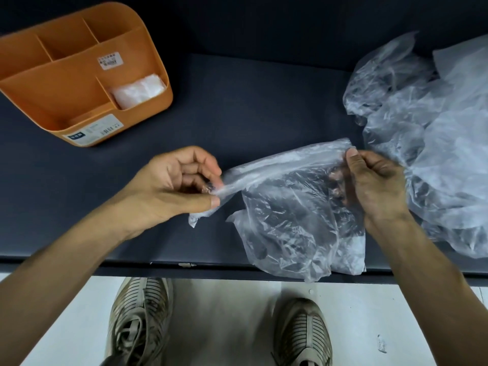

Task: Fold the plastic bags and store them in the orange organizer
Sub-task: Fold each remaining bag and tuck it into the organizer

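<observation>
A clear plastic bag (293, 215) hangs stretched between my two hands above the front edge of the dark table. My left hand (179, 183) pinches its left end between thumb and curled fingers. My right hand (375, 186) grips the bag's right top corner, its fingers partly behind the film. The bag's lower part droops over the table edge. The orange organizer (66, 101) stands at the back left, with a folded clear bag (137, 92) in its front right compartment.
A loose heap of clear plastic bags (433, 143) covers the table's right side. The dark table (250, 107) has its front edge (184, 265) close to my body. Below it are a pale floor and my two shoes.
</observation>
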The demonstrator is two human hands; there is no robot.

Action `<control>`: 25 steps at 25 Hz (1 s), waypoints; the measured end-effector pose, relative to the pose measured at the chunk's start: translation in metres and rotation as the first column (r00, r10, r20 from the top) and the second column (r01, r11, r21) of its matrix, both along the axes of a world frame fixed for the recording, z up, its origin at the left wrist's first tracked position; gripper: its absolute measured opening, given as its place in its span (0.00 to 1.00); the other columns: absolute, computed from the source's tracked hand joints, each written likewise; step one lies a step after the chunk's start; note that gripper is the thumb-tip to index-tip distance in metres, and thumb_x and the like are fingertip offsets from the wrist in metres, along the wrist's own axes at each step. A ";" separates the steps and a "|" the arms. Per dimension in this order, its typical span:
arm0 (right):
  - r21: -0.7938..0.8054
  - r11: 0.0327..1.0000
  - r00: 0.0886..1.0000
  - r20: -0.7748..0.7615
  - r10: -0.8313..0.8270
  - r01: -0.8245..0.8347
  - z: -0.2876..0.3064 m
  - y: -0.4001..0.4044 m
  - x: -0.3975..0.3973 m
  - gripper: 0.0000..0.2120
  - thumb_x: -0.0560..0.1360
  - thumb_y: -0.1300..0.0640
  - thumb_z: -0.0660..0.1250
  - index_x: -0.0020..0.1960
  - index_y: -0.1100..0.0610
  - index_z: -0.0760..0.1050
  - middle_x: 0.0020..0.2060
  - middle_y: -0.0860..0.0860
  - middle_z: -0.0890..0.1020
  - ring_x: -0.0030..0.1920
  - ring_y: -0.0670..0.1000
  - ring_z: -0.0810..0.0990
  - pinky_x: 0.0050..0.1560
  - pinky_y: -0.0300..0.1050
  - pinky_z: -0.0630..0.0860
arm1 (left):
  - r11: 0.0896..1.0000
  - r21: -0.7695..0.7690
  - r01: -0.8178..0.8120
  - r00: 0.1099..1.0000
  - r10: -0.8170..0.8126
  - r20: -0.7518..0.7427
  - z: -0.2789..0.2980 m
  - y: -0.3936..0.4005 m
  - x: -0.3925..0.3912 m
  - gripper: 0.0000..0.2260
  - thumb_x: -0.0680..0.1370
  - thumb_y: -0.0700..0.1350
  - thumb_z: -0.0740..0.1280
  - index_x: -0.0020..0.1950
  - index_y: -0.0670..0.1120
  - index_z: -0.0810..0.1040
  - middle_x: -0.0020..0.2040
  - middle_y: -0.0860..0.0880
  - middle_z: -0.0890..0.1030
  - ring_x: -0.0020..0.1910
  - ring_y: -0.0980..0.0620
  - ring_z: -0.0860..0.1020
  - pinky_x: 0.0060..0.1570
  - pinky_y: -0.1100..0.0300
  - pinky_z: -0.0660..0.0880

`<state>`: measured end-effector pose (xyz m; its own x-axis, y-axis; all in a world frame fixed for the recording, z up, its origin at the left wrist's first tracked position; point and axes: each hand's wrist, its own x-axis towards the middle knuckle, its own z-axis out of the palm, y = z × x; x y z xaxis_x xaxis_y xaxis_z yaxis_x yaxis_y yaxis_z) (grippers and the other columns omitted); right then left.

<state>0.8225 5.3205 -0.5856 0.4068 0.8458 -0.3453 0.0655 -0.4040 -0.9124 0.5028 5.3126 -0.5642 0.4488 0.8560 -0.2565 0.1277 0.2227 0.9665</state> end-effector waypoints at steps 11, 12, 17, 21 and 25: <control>0.006 1.000 0.997 0.071 0.027 -0.028 0.005 -0.002 -0.003 0.13 0.82 0.50 0.66 0.40 0.52 0.81 0.30 0.53 0.84 0.31 0.59 0.70 0.30 0.46 0.68 | 0.985 0.078 0.156 0.813 -0.083 -0.577 0.018 0.004 0.003 0.11 0.72 0.58 0.73 0.41 0.51 0.82 0.34 0.54 0.83 0.34 0.52 0.80 0.38 0.56 0.75; 0.001 1.000 0.998 0.067 0.019 -0.020 0.006 -0.003 -0.003 0.13 0.81 0.50 0.67 0.39 0.51 0.81 0.31 0.53 0.84 0.30 0.58 0.70 0.30 0.46 0.68 | 0.986 0.085 0.145 0.837 -0.077 -0.542 0.019 0.004 0.004 0.09 0.72 0.55 0.74 0.40 0.51 0.82 0.32 0.53 0.82 0.31 0.54 0.78 0.36 0.59 0.74; -0.002 0.999 0.998 0.046 0.034 -0.033 0.011 -0.004 0.000 0.10 0.82 0.55 0.66 0.43 0.52 0.79 0.33 0.52 0.85 0.27 0.56 0.75 0.28 0.44 0.70 | 0.983 -0.040 0.182 0.959 -0.186 -0.212 0.014 -0.003 -0.002 0.12 0.70 0.55 0.76 0.40 0.49 0.78 0.42 0.45 0.84 0.39 0.50 0.79 0.35 0.57 0.75; 0.041 0.999 0.994 -0.103 0.023 -0.019 0.013 -0.003 0.003 0.10 0.82 0.62 0.64 0.42 0.55 0.77 0.32 0.52 0.84 0.30 0.50 0.81 0.31 0.44 0.78 | 0.998 -0.028 0.060 0.984 -0.064 -0.164 0.007 0.001 -0.003 0.08 0.68 0.45 0.74 0.38 0.51 0.75 0.49 0.50 0.86 0.39 0.53 0.82 0.34 0.61 0.77; 0.032 0.999 0.993 -0.119 -0.022 0.026 0.013 0.001 -0.001 0.11 0.82 0.58 0.65 0.41 0.54 0.77 0.33 0.52 0.83 0.29 0.52 0.78 0.26 0.43 0.74 | 0.897 0.404 -0.180 0.856 0.346 -0.385 0.004 0.003 0.003 0.19 0.73 0.34 0.74 0.52 0.58 0.78 0.59 0.59 0.79 0.55 0.58 0.79 0.49 0.63 0.75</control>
